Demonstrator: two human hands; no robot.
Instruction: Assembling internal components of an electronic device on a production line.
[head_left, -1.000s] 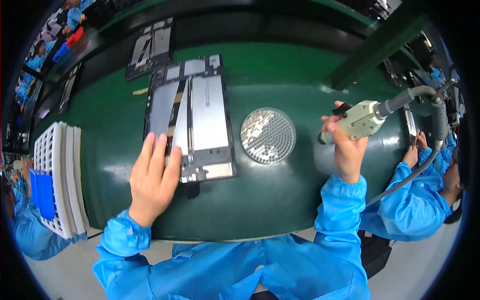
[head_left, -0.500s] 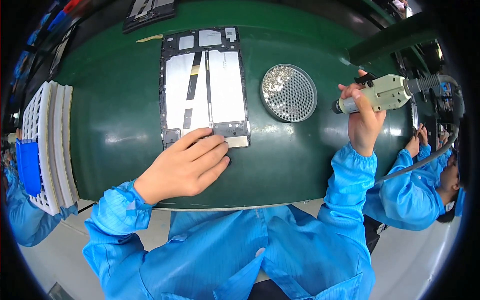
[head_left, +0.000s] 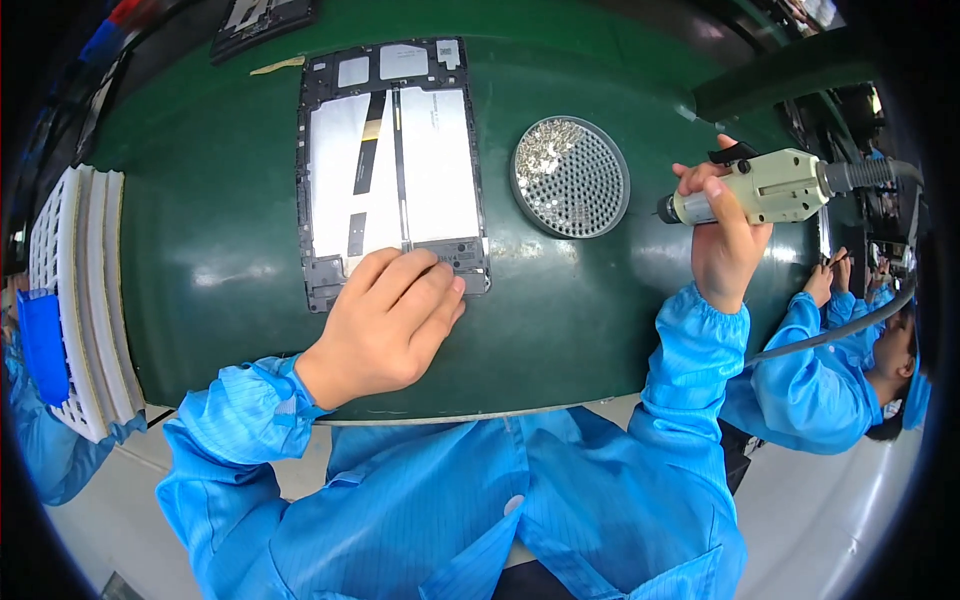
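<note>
An opened tablet (head_left: 436,160) lies on the green table, its back off, showing white battery panels, a dark ribbon cable (head_left: 368,155) and a black frame. My left hand (head_left: 385,325) rests over its lower edge, fingers bent and close together, the tips on a black cover strip (head_left: 462,255) along the bottom. The thumb and part of that edge are hidden by the hand. Off to the right, my right hand (head_left: 735,245) grips a cream electric screwdriver (head_left: 775,188) in the air, bit pointing left, cable trailing right. Between them stands a round dish of small screws (head_left: 560,160).
Stacked white trays (head_left: 85,300) with a blue piece (head_left: 43,350) stand at the left edge. Another dark device (head_left: 262,25) lies at the far left, near a yellowish strip (head_left: 278,66). A green bar (head_left: 790,80) crosses the far right. A co-worker in blue (head_left: 820,370) sits at right.
The light strip at the tablet's lower right corner is now covered by the black strip. My left fingers have drawn together there. The tablet appears slightly farther left; my right hand barely moved.
</note>
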